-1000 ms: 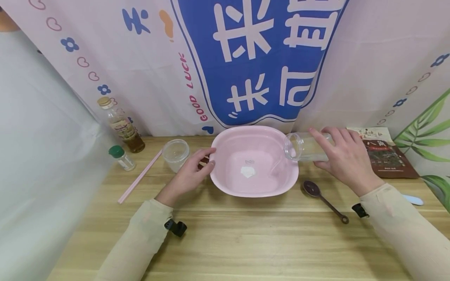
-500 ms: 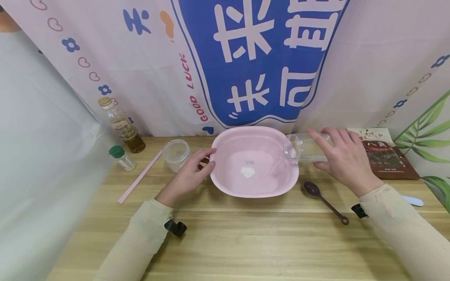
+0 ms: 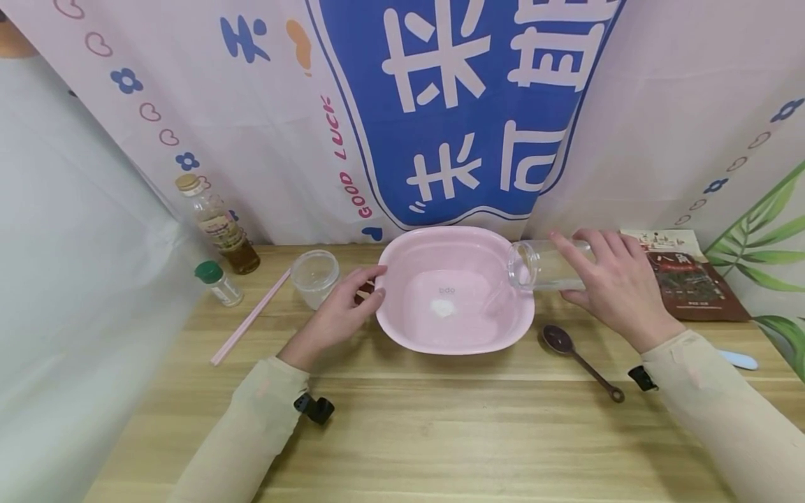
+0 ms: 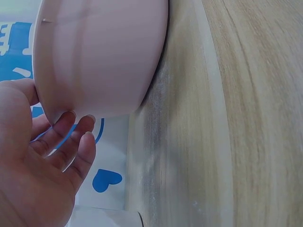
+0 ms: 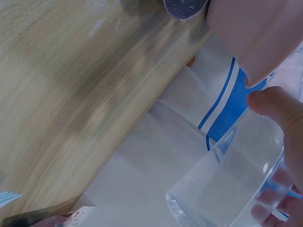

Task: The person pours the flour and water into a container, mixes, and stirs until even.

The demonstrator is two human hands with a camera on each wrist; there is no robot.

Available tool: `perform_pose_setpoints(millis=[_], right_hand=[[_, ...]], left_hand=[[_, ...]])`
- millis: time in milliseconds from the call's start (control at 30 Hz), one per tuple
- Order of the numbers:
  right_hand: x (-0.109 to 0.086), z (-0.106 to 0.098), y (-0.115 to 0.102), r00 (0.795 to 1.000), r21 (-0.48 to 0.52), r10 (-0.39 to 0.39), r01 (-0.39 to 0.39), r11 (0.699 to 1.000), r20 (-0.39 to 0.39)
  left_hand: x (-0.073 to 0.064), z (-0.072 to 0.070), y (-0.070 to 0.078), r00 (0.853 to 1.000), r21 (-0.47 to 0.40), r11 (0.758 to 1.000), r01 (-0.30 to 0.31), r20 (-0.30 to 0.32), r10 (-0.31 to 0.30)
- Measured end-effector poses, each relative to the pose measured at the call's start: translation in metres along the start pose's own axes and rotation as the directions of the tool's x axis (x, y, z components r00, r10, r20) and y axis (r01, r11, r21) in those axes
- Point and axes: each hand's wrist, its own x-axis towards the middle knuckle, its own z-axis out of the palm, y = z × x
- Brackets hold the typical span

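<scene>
In the head view, my left hand (image 3: 342, 307) holds the left rim of a pink plastic basin (image 3: 393, 318), thumb on top and fingers beneath. The left wrist view shows the fingers under the basin's rim (image 4: 47, 71). My right hand (image 3: 619, 283) grips a clear jar (image 3: 553, 264), tilted onto its side with its mouth over the basin's right rim. A thin clear stream runs from the jar into the basin. Clear liquid covers the basin's bottom, where a bright white patch shows. The right wrist view has the jar (image 5: 227, 175) between thumb and fingers.
Left of the basin stand a clear round tub (image 3: 314, 272), pink chopsticks (image 3: 251, 318), a green-capped shaker (image 3: 219, 283) and an oil bottle (image 3: 220, 230). To its right lie a brown spoon (image 3: 581, 360), a brown packet (image 3: 694, 290) and a pale blue handle (image 3: 738, 360). A printed curtain hangs behind.
Both hands keep their places and the jar stays tilted, with liquid still running. The bright patch in the basin shifts slightly in shape.
</scene>
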Motion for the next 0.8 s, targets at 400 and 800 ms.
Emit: perform_pose_setpoints(millis=[400, 800], right_hand=[[0.0004, 0.0018, -0.0041, 0.998, 0.072, 0.065, -0.066, 0.995, 0.014], [0.002, 0.0007, -0.0063, 0.968, 0.202, 0.244, -0.251, 0.947, 0.059]], left_hand=[[0.0002, 0.0, -0.0006, 1.0, 0.002, 1.0, 0.0, 0.001, 0.0], [0.0008, 0.0003, -0.0013, 1.0, 0.01, 1.0, 0.001, -0.004, -0.001]])
